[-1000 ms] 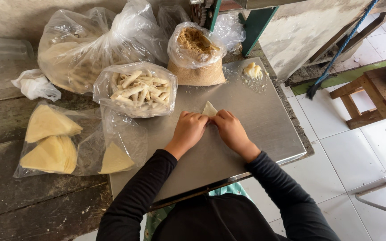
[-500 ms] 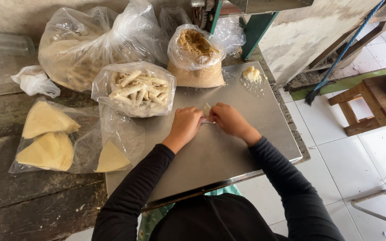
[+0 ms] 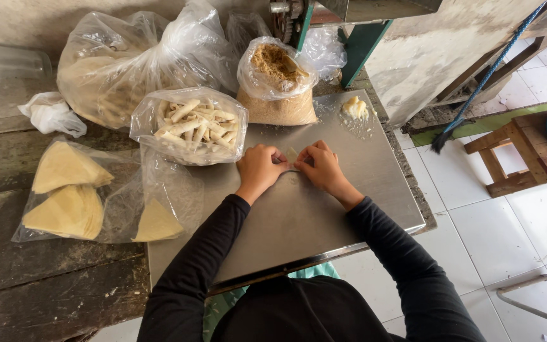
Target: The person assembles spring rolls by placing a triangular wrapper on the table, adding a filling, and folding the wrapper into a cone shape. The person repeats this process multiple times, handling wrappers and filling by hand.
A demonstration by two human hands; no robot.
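Steel desk [image 3: 349,209]: both hands [image 3: 292,166] pinch small wrapper [image 3: 292,154] together; keep roll tight, edges tucked evenly.

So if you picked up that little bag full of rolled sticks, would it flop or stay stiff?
The bag of rolled sticks would probably sag, since its thin clear plastic is crinkled and loose. The pale sticks lie jumbled, so they would likely shift about. It looks fairly light, and the sticks might break if squeezed.

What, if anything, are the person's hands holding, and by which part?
Both hands, left hand and right hand, pinch a small pale wrapper on the metal tray, each fingertips at one end.
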